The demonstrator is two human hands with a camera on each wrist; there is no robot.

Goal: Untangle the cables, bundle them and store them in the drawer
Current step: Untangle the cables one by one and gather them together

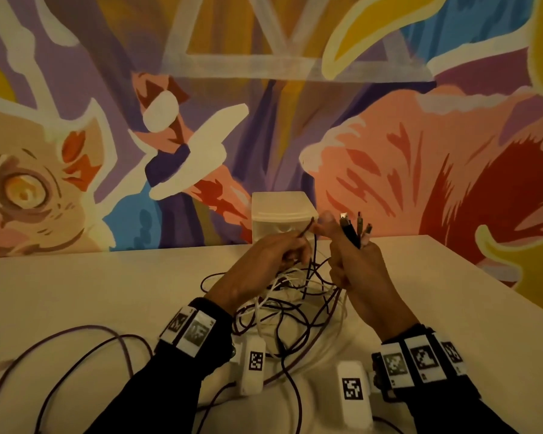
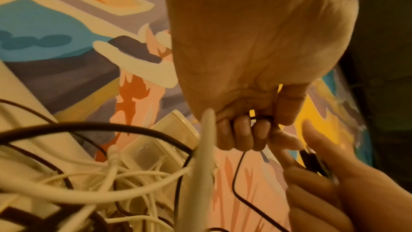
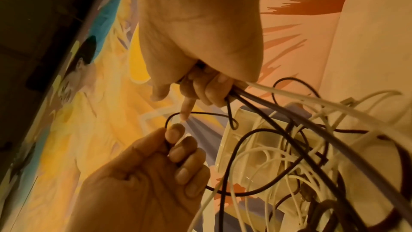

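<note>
My left hand (image 1: 265,261), just left of the drawer box (image 1: 283,214), pinches one thin dark cable (image 1: 306,228) to draw it free of the tangle (image 1: 295,296) lying on the bench (image 1: 76,286) below. My right grip (image 1: 356,264) clenches several plug ends (image 1: 355,227), upright, cords trailing down into that tangle.

drawer box (image 1: 284,211): translucent glossy plastic | cables (image 1: 290,296): smooth rubbery sheath | table (image 1: 107,283): matt
</note>
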